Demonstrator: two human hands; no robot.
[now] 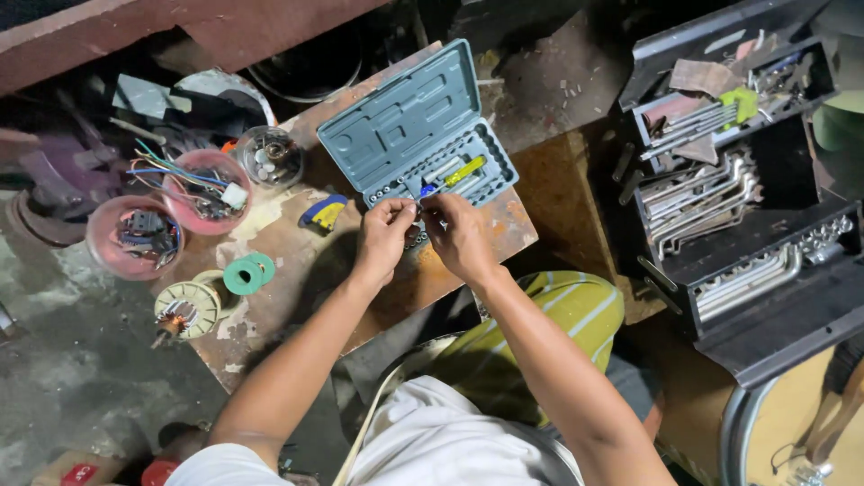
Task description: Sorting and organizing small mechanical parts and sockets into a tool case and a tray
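our left hand (385, 236) and right hand (457, 236) pinch a small bit at the open case (409, 126) of sockets; left of the case, two pink bowls (205, 191) hold wires.

Two pink bowls (135, 236) of parts — black toolbox (747, 180) of wrenches.

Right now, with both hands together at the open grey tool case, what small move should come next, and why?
Probably a small lift of both hands toward the body. The left hand and right hand pinch something small at the front edge of the grey tool case, hiding it; raising it clear of the case would show it and free the fingers.
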